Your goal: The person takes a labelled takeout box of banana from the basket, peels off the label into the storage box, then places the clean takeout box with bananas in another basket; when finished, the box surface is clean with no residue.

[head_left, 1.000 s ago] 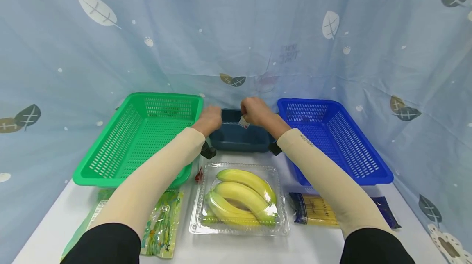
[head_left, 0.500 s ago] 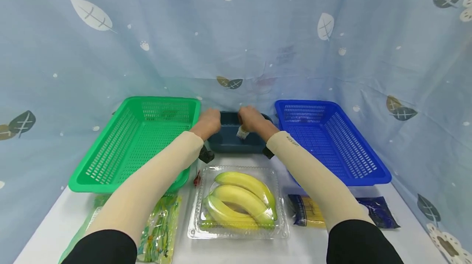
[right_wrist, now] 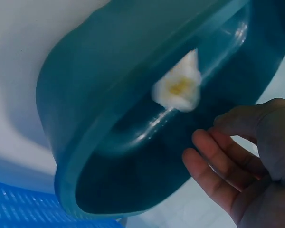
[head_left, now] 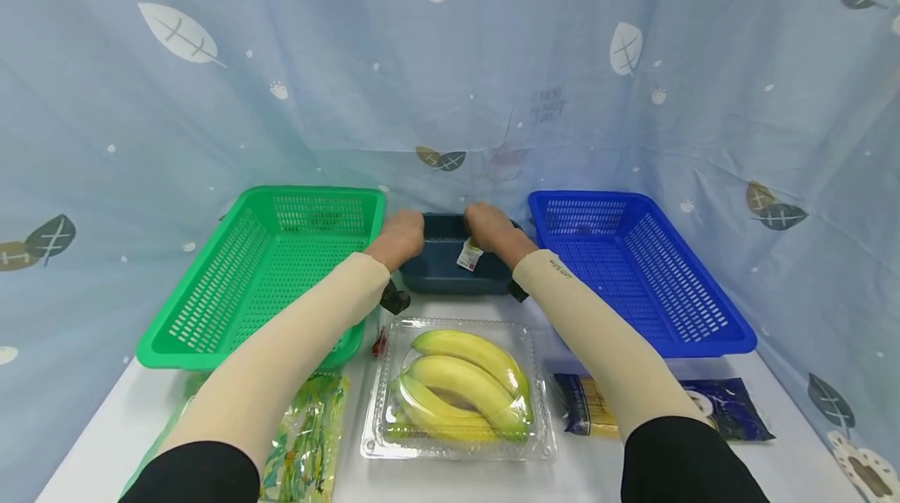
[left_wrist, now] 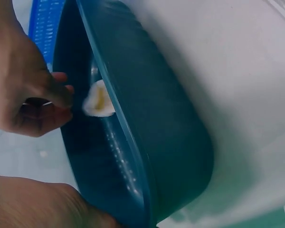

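Note:
In the head view, a dark teal basin (head_left: 450,280) stands at the back of the table. My left hand (head_left: 404,237) holds its left end, and the left wrist view shows that hand (left_wrist: 42,204) low beside the rim. Over the basin is my right hand (head_left: 490,228), thumb and fingertips drawn together. Below them hangs a small white packet (head_left: 469,255), like a tea bag, with a yellow patch. The right wrist view has the packet (right_wrist: 179,85) blurred and apart from the fingers (right_wrist: 213,156). Any thread between them is too fine to see.
A green basket (head_left: 316,276) stands left of the basin, a blue basket (head_left: 598,269) right. Nearer are a clear box (head_left: 376,440) of bananas (head_left: 457,378), a green-yellow packet (head_left: 302,433), a pasta bag (head_left: 731,409) partly under the right sleeve, and a small red item (head_left: 380,343).
The right hand has come down slightly, and the packet hangs lower over the basin than a second ago. My left hand stays at the basin's left end.

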`<control>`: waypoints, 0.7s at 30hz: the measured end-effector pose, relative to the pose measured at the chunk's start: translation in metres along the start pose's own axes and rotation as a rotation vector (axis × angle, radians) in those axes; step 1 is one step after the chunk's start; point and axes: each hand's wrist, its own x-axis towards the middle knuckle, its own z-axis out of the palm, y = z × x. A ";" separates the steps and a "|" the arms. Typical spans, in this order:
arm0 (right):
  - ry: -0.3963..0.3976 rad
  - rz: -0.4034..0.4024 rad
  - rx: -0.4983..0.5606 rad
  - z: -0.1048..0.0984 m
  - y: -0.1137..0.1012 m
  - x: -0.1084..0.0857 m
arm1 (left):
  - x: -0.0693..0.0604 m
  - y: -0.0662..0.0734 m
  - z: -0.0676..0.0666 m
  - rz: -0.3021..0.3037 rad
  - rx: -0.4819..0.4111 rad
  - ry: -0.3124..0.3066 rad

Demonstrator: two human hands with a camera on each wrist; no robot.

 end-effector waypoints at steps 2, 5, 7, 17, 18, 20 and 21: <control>0.003 0.001 0.008 -0.002 0.000 0.000 | 0.000 0.000 0.000 -0.003 0.001 0.000; 0.013 0.001 0.014 -0.005 0.000 -0.001 | 0.000 0.001 0.000 -0.008 0.003 -0.004; 0.023 0.003 0.013 -0.008 -0.001 -0.003 | -0.001 0.000 0.000 -0.006 0.001 -0.019; 0.063 -0.061 0.087 -0.033 -0.004 -0.025 | -0.009 -0.001 -0.020 0.032 -0.033 -0.012; 0.062 -0.061 0.099 -0.036 -0.004 -0.027 | -0.011 0.000 -0.021 0.034 -0.036 0.001; 0.064 -0.063 0.118 -0.040 -0.003 -0.032 | -0.015 0.003 -0.022 0.037 -0.039 0.028; 0.069 -0.067 0.126 -0.041 -0.003 -0.034 | -0.016 0.005 -0.023 0.039 -0.043 0.038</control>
